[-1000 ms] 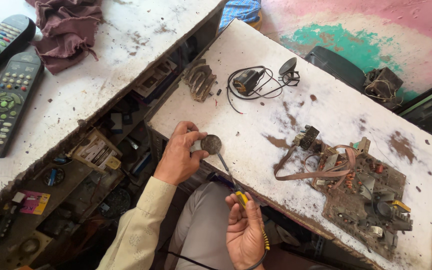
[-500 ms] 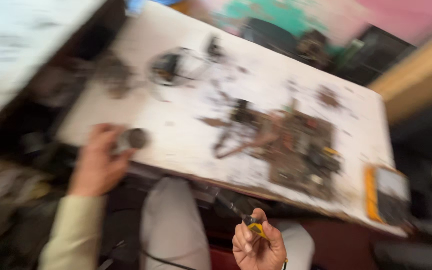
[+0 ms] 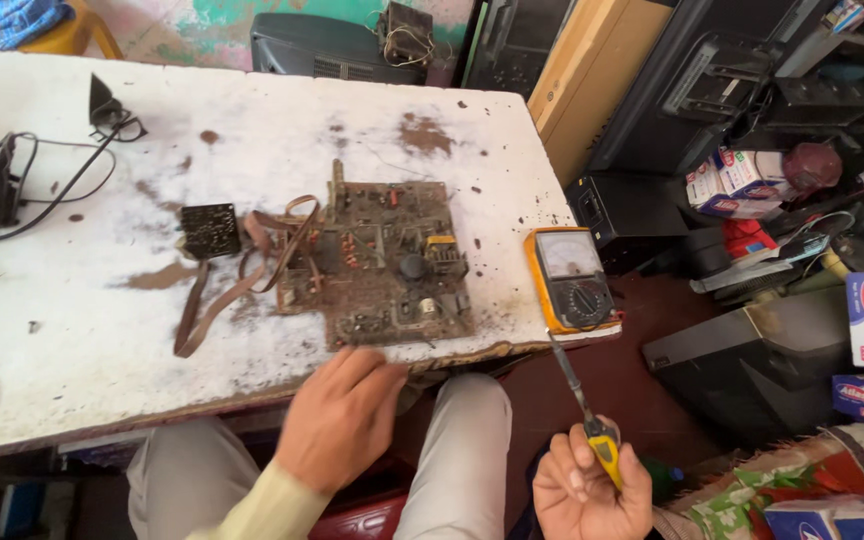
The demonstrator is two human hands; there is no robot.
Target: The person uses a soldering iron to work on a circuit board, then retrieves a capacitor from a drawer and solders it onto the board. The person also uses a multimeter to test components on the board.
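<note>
Left hand (image 3: 340, 418) has let go of the small round part and moved right to the table edge, fingers loosely spread, tips touching the near edge of the dusty brown circuit board (image 3: 382, 265); right hand (image 3: 592, 485) sits lower, off the table, fist closed on a yellow-handled screwdriver (image 3: 584, 415) pointing up. Yellow-cased analog multimeter (image 3: 570, 278) lies just right of the board, brown ribbon cable (image 3: 237, 280) trails left. Stained white tabletop (image 3: 102, 340); cluttered shelves and boxes to the right.

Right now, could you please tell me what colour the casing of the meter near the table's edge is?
Orange-yellow casing on the meter, with a black dial; the head view shows it.
</note>
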